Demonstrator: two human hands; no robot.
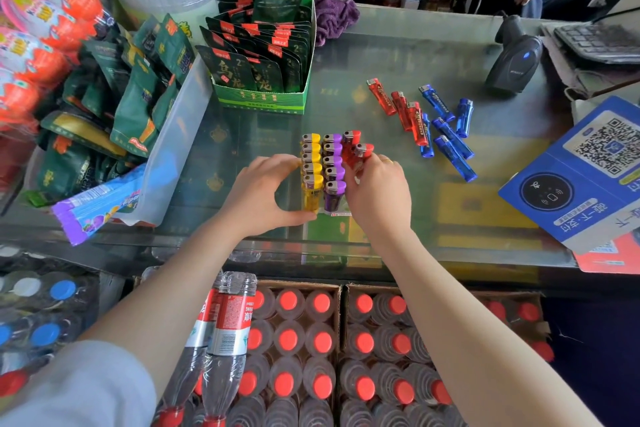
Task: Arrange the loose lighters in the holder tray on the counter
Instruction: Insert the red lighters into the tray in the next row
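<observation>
The holder tray (337,214) sits mid-counter, mostly hidden by upright lighters: a row of yellow lighters (311,163) and a row of purple lighters (333,163), with one red lighter (350,139) standing at the back right. My left hand (265,194) grips the tray's left side, thumb at the front yellow lighter. My right hand (379,191) holds a red lighter (363,151) upright just in front of the standing red one. Loose red lighters (401,109) and blue lighters (446,130) lie on the glass to the right.
A green box of tea packets (266,55) stands behind the tray. Snack bags in a clear bin (180,135) fill the left. A barcode scanner (516,62) and a blue QR payment sign (575,177) are on the right. Crates of bottles (311,340) sit below the counter.
</observation>
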